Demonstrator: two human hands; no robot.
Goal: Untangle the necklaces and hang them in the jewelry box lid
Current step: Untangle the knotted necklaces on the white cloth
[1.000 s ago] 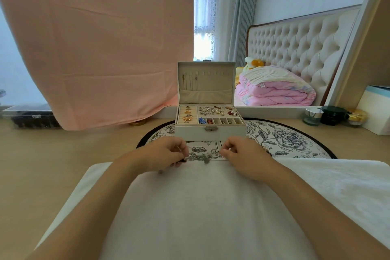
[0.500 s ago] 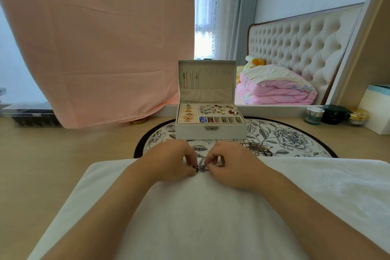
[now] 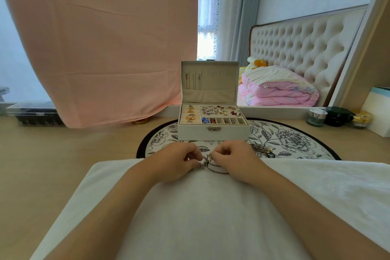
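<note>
A small knot of thin chain necklaces [image 3: 207, 162] lies on the white towel [image 3: 316, 192] in front of me. My left hand [image 3: 176, 159] and my right hand [image 3: 233, 157] both pinch it from either side, fingertips nearly touching. A chain loop trails below my right hand. The cream jewelry box [image 3: 213, 132] stands open just beyond, on a round floral mat [image 3: 285, 139]. Its upright lid [image 3: 209, 82] has a few chains hanging at the left of its hook row. A second heap of tangled necklaces [image 3: 262, 150] rests on the mat to the right of my right hand.
Box trays hold rings, earrings and beads. A pink cloth [image 3: 101, 44] hangs at the left back. A clear organiser [image 3: 34, 113] sits far left. Small jars [image 3: 336, 118] and a white box [image 3: 378, 110] stand far right, under a mirror showing a bed.
My hands came together from apart and closed in on the necklace knot, lifting it slightly at the towel's far edge. The view shifted a little downward.
</note>
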